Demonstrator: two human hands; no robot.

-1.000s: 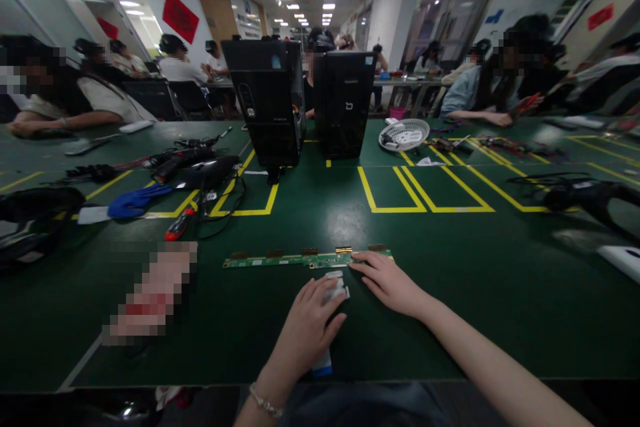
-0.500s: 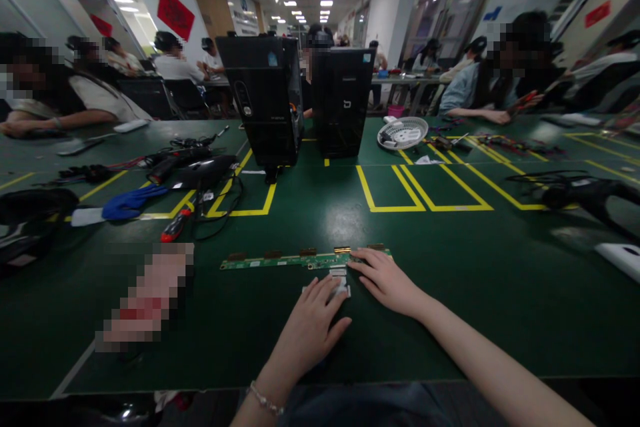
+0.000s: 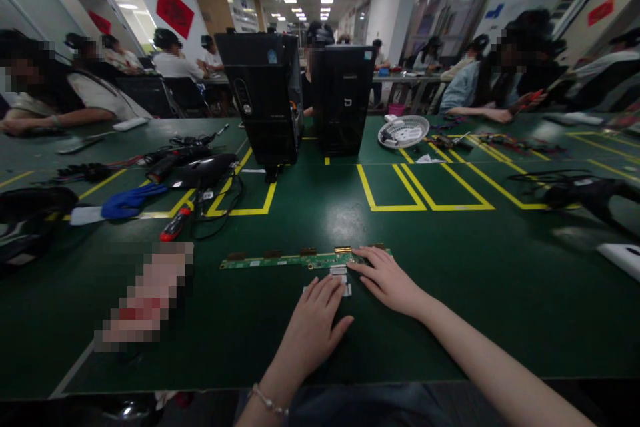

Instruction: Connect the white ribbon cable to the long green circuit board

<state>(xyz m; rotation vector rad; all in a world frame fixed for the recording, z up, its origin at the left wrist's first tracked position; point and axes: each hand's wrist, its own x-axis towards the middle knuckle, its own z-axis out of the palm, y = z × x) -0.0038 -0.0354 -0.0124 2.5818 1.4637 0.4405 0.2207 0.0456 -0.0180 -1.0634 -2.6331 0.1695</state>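
Note:
A long, narrow green circuit board [image 3: 265, 263] lies flat on the dark green table, with several brownish tabs along its far edge. My right hand [image 3: 387, 280] rests over the board's right end, fingers stretched out and touching it. Just in front of the board's middle, my left hand [image 3: 315, 320] lies palm down with its fingers extended and the thumb apart. Under its fingertips is a whitish flat ribbon cable [image 3: 339, 271] that meets the near edge of the board. Part of this cable is hidden by the left fingers.
Two black computer towers [image 3: 260, 100] stand at the back middle. On the left are a red-and-black screwdriver [image 3: 176, 224], a blue glove [image 3: 131, 201] and tangled cables. A white basket [image 3: 404, 132] sits back right. Yellow tape marks the table; several people sit around.
Almost nothing differs. My left hand has shifted very slightly, and both hands stay at the board and the ribbon cable.

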